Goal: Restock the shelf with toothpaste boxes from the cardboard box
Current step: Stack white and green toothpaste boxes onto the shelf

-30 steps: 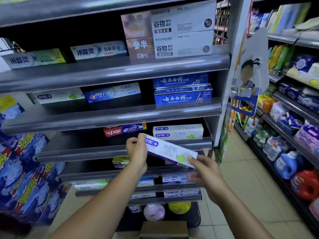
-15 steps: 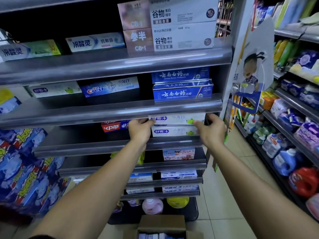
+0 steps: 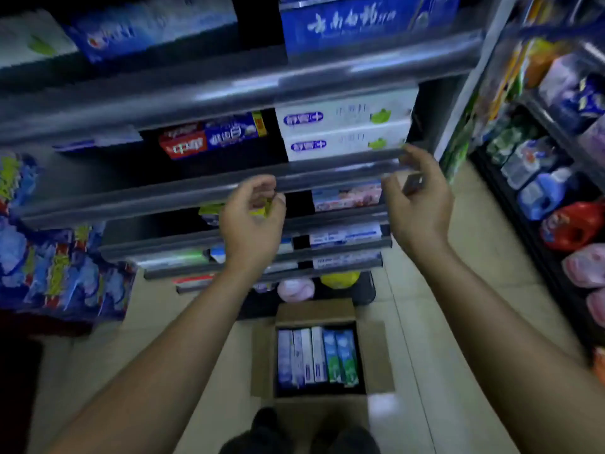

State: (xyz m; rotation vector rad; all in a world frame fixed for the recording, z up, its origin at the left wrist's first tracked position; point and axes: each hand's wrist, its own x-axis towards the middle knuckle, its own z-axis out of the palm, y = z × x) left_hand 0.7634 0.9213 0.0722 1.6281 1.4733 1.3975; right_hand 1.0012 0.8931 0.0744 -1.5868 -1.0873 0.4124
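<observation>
Two white toothpaste boxes [image 3: 345,131] with green leaf marks lie stacked on the middle shelf [image 3: 196,191], right of a red and blue box [image 3: 212,136]. My left hand [image 3: 252,221] and my right hand [image 3: 417,198] hang in front of the shelf edge just below that stack. Both have loosely curled fingers and hold nothing. On the floor below stands an open cardboard box [image 3: 373,355] with several toothpaste boxes [image 3: 317,357] standing upright inside, white-blue ones left and green-blue ones right.
Lower shelves [image 3: 343,244] carry more toothpaste boxes. Blue toothpaste boxes [image 3: 363,21] sit on the shelf above. A side rack on the right holds detergent bottles [image 3: 543,191] and bags. Blue packs [image 3: 59,273] are piled on the left. My shoes [image 3: 294,434] are by the carton.
The white box I held a second ago now lies on top of the other white box on the shelf. Both hands have let go and pulled back downward. The camera has tilted down to the carton.
</observation>
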